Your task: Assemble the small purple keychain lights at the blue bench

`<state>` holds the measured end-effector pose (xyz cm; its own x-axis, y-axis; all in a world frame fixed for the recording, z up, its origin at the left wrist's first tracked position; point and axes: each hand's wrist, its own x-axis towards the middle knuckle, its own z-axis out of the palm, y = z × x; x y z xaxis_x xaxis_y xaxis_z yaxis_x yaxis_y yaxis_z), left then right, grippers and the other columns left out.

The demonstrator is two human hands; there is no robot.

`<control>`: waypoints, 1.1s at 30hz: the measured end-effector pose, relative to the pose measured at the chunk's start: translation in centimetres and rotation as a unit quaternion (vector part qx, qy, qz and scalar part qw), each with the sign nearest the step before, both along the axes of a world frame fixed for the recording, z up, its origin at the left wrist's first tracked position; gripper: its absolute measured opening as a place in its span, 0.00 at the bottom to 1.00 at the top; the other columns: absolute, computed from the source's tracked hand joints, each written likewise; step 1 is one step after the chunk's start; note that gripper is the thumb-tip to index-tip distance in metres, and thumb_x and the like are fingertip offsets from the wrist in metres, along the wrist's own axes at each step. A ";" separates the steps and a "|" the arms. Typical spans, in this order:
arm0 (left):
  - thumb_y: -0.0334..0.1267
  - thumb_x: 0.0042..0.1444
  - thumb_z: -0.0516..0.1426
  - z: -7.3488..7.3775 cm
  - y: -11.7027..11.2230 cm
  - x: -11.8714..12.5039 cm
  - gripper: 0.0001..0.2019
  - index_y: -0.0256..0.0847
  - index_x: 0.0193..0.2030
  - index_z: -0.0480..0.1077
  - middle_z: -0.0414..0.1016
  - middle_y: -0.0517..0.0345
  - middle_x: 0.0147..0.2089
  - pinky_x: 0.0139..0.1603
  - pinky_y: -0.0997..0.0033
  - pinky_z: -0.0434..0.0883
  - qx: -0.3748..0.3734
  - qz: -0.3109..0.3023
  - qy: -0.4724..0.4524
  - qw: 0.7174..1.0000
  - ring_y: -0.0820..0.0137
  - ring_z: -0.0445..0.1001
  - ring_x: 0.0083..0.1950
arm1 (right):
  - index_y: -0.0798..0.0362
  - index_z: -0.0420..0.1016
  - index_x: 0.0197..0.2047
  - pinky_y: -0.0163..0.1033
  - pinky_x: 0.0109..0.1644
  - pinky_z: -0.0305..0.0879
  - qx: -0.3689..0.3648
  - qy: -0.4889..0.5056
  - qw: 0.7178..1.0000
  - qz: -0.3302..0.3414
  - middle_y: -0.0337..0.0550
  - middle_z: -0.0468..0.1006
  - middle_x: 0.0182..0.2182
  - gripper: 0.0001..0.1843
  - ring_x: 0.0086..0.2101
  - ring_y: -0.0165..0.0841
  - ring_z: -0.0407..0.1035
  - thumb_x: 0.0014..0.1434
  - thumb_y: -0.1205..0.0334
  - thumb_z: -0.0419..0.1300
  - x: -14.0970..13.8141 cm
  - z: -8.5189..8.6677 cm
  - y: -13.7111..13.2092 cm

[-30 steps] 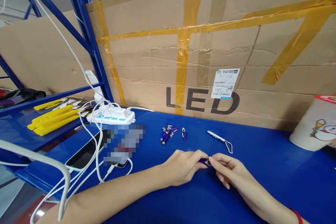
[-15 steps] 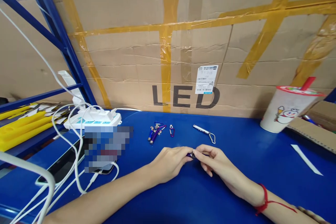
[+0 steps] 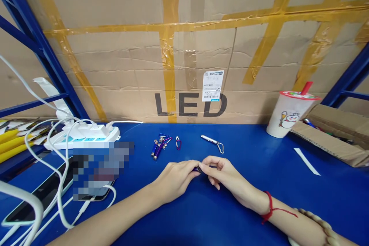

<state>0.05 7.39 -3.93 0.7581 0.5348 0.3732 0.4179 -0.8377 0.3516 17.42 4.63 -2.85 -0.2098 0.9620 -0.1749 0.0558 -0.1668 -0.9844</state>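
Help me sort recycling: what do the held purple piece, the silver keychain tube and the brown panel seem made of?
Held purple piece: perhaps glossy metal, from its sheen, but mostly hidden. Silver keychain tube: probably polished metal, from its bright highlights. Brown panel: matt cardboard, from its creases.

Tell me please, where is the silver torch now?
In the head view, the silver torch lies on the blue table just beyond the right hand, right of the purple clip and left of the cup.
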 end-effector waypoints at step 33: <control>0.39 0.63 0.45 0.0 -0.5 0.0 0.10 0.41 0.48 0.62 0.74 0.58 0.43 0.41 0.76 0.68 0.028 0.049 0.063 0.996 0.70 0.74 0.44 | 0.56 0.67 0.28 0.27 0.18 0.50 -0.005 -0.063 0.998 0.017 0.32 0.59 0.14 0.27 0.15 0.21 0.52 0.39 0.38 0.64 0.0 -0.4 -0.1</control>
